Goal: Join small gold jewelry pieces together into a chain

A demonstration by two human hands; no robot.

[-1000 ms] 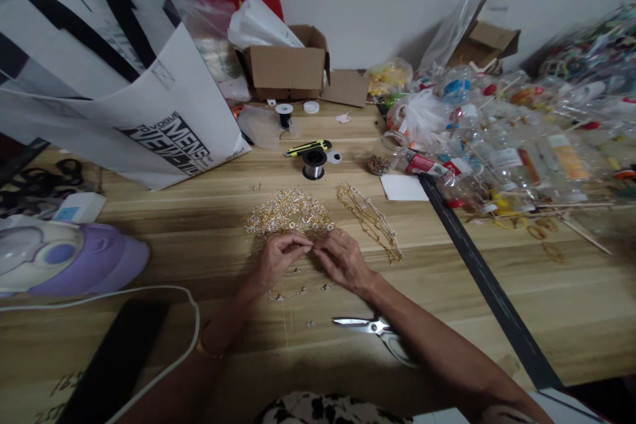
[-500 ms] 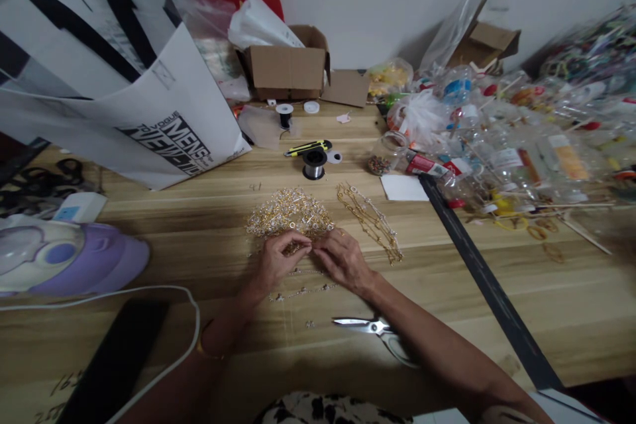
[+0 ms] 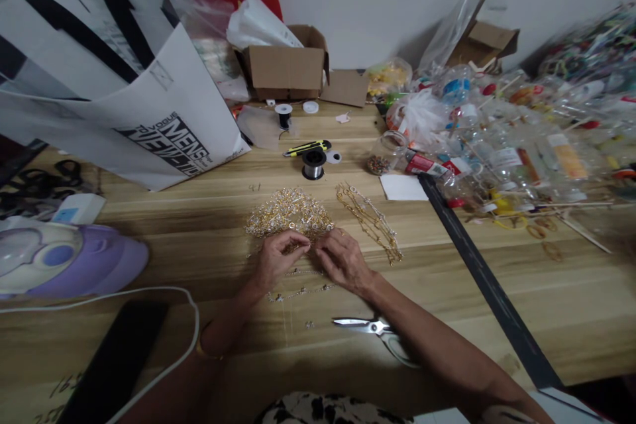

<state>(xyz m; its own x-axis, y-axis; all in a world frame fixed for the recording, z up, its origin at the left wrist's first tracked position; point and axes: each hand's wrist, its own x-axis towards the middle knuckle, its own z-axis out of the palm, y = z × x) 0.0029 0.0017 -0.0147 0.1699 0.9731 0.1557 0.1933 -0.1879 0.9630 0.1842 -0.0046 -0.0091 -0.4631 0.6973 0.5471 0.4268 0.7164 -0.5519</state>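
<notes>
A heap of small gold chain pieces (image 3: pixel 291 211) lies on the wooden table (image 3: pixel 173 218). At its near edge my left hand (image 3: pixel 277 258) and my right hand (image 3: pixel 342 258) meet, fingertips pinched together on a tiny gold piece between them. Finished gold chains (image 3: pixel 370 220) lie in a strip to the right of the heap. Short chain bits (image 3: pixel 298 291) rest just below my hands. Scissors (image 3: pixel 377 329) lie under my right forearm.
A large white paper bag (image 3: pixel 114 93) lies at the left, a purple device (image 3: pixel 64 258) and white cable in front of it. Wire spools (image 3: pixel 314 163), a utility knife (image 3: pixel 308 147) and a cardboard box (image 3: pixel 288 66) sit behind. Plastic bottles and sticks (image 3: pixel 517 152) crowd the right; a black strip (image 3: pixel 487 278) runs diagonally.
My fingertips shifted slightly at the heap's edge; the hands stay in the same place and nothing else has moved.
</notes>
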